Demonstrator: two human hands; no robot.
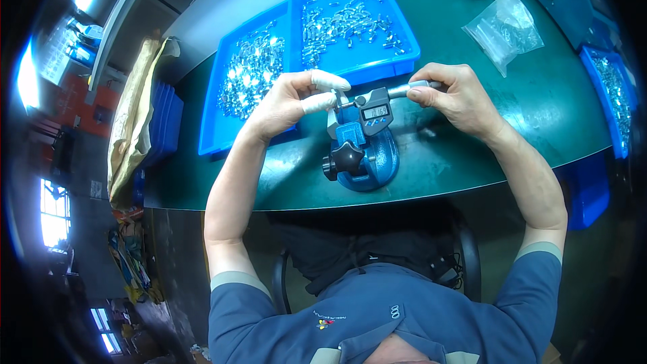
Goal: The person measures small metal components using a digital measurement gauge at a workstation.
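Head view. A digital micrometer (375, 109) is clamped in a blue bench stand (360, 155) at the near edge of a dark green table (472, 141); the stand serves as landmark. The left hand (291, 101), two fingertips in white cots, is pinched at the micrometer's anvil end, just left of and above the stand; whatever small part it may hold there is too small to make out. The right hand (453, 98) is closed on the thimble (416, 86), right of and above the stand. The micrometer's long axis runs left to right across the picture, rising slightly toward the thimble; the anvil end points to the person's left, and the display faces up. Beyond the stand lie two blue trays (350, 20) of small bright metal parts (251, 71); far right of it, clear plastic bags (504, 30) of similar parts.

Risks, as judged: a part seated askew between the measuring faces could slip from the pinch and drop beside the stand; turning the thimble too hard could skew the reading or catch a fingertip.
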